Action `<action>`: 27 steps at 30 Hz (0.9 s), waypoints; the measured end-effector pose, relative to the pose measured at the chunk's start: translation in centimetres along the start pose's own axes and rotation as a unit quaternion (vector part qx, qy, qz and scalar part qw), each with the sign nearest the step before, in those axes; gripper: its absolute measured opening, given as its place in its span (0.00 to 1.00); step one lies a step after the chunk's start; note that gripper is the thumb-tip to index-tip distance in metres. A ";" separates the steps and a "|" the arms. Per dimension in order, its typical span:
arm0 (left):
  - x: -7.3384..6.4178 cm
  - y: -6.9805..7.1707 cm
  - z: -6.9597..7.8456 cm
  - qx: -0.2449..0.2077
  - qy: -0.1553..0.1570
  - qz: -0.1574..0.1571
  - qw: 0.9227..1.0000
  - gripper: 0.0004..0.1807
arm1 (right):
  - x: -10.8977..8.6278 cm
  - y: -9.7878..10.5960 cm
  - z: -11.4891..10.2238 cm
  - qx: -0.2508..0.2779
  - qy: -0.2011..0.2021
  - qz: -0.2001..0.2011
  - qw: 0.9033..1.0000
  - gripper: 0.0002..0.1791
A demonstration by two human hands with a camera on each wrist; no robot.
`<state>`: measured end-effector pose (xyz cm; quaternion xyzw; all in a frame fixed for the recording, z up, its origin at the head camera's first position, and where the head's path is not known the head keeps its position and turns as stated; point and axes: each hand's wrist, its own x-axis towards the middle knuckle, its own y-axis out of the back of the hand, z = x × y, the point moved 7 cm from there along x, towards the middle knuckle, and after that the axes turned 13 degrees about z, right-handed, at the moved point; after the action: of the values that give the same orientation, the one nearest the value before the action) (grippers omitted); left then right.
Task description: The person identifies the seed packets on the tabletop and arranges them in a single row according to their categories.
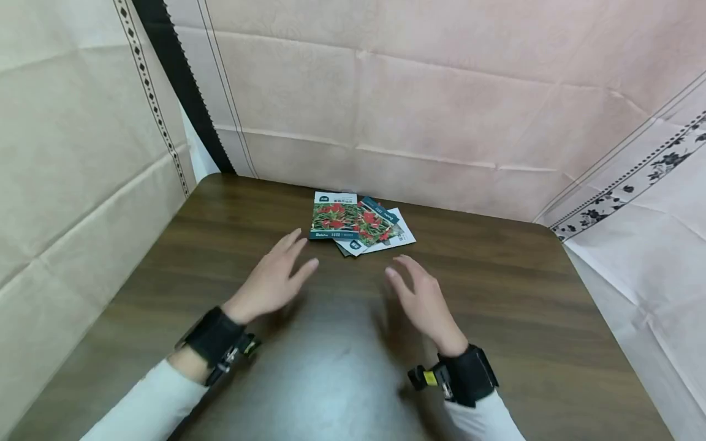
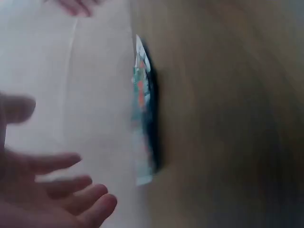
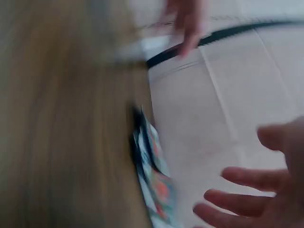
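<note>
A small overlapping pile of seed packets, printed with red flowers among green leaves, lies near the far edge of the table. One sits squarely on the left; others fan out at angles to its right, partly covered. My left hand hovers just short of the pile on its left side, fingers extended and apart from it. On the other side, my right hand is held nearer to me than the packets, thumb and fingers spread, touching nothing. Both wrist views show the packets edge-on and blurred, with loosely spread fingers.
The brown wooden table has rounded far corners. Pale creased cloth hangs behind it and at both sides, with a black strip at the back left. Each wrist wears a black strapped camera band.
</note>
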<state>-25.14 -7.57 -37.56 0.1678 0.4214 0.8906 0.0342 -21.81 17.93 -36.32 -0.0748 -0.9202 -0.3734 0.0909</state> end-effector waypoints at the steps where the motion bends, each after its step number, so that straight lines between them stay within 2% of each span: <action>1: 1.0 -0.3 -1.0 -0.047 0.040 -0.002 0.998 0.42 | 0.9 -0.5 0.4 0.058 -0.033 -0.002 0.998 0.31; 2: 2.1 -0.7 -2.0 -0.093 0.085 -0.001 0.992 0.40 | 2.0 -1.0 0.9 0.118 -0.068 -0.003 0.991 0.29; 4: 4.2 -1.5 -3.9 -0.172 0.165 0.020 0.971 0.36 | 4.2 -2.5 1.8 0.215 -0.138 0.001 0.967 0.26; 6: 6.1 -2.4 -5.3 -0.215 0.229 0.052 0.948 0.31 | 6.3 -4.3 2.6 0.269 -0.194 0.011 0.943 0.25; 7: 6.9 -2.9 -5.7 -0.233 0.250 0.065 0.938 0.29 | 7.3 -5.1 3.0 0.280 -0.213 0.022 0.936 0.24; 9: 8.0 -3.8 -6.3 -0.263 0.286 0.088 0.917 0.25 | 8.8 -6.8 3.3 0.270 -0.222 0.040 0.936 0.23; 12: 8.8 -5.0 -6.8 -0.289 0.322 0.112 0.895 0.20 | 10.5 -9.1 3.3 0.233 -0.213 0.062 0.947 0.21; 13: 8.9 -5.4 -6.9 -0.295 0.329 0.116 0.889 0.18 | 10.8 -9.7 3.2 0.223 -0.209 0.069 0.950 0.20; 15: 9.0 -6.0 -7.0 -0.292 0.332 0.124 0.888 0.16 | 11.2 -10.7 3.1 0.212 -0.204 0.082 0.952 0.18; 18: 9.3 -6.5 -6.7 -0.286 0.314 0.119 0.898 0.18 | 11.4 -11.3 3.1 0.219 -0.200 0.103 0.949 0.14; 21: 9.6 -6.6 -6.5 -0.297 0.294 0.094 0.904 0.22 | 11.2 -11.1 2.9 0.242 -0.187 0.105 0.946 0.12; 25: 9.1 -5.4 -7.1 -0.323 0.267 0.070 0.905 0.24 | 9.4 -10.8 1.6 0.270 -0.168 0.072 0.945 0.12; 27: 8.7 -4.1 -7.6 -0.319 0.250 0.074 0.911 0.25 | 7.8 -10.7 0.6 0.278 -0.155 0.043 0.947 0.12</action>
<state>-36.13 -8.79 -42.76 -0.0496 0.0961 0.9904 -0.0864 -31.67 11.32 -42.20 -0.1432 -0.9860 -0.0827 -0.0196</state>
